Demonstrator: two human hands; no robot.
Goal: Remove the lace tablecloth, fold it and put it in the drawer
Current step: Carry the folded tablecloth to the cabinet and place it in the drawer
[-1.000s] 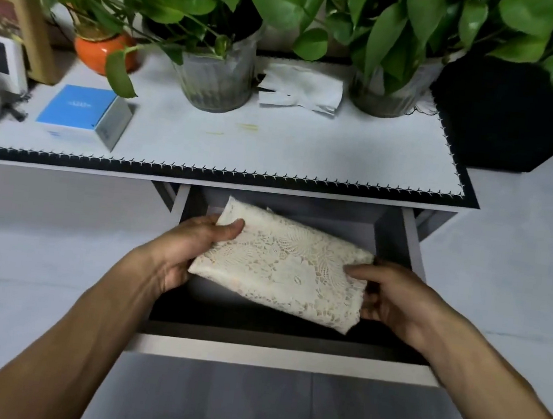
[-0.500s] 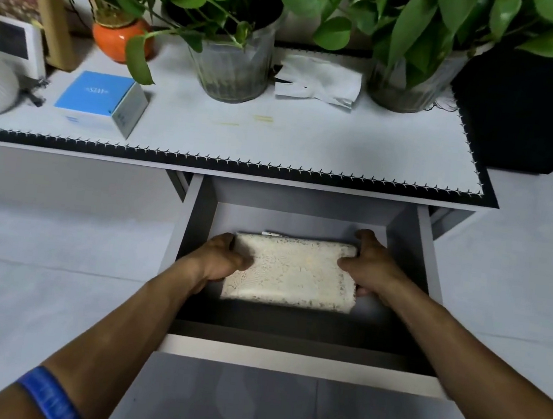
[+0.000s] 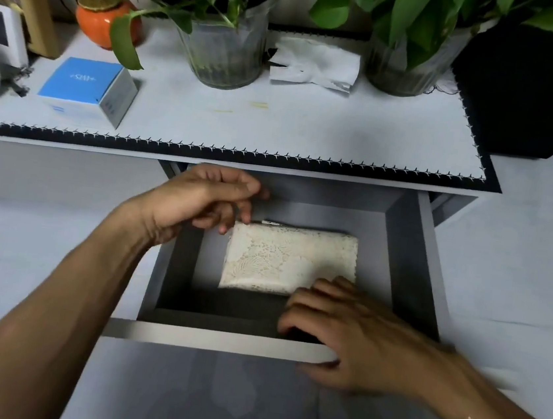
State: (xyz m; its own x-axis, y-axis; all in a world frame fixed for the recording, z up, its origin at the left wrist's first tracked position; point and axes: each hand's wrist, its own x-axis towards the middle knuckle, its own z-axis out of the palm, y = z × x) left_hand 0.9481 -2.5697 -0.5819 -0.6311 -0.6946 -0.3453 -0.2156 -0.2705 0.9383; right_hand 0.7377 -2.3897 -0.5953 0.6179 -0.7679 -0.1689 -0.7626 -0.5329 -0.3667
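Folded lace tablecloth (image 3: 288,260) lies flat on drawer (image 3: 404,258) floor, nearer back wall, roughly centred. Left hand (image 3: 197,200) hovers over drawer's back-left corner, fingers loosely curled, grip released, holding nothing. Right hand (image 3: 350,335) over front rail nr right corner, fingers relaxed, thumb under rail; grip also released.

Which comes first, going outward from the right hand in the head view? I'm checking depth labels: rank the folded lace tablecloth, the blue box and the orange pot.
From the right hand at the drawer's front edge:
1. Folded lace tablecloth, in the drawer, just beyond the fingertips.
2. Blue box, on the tabletop, far left.
3. Orange pot, behind the box, near the back.
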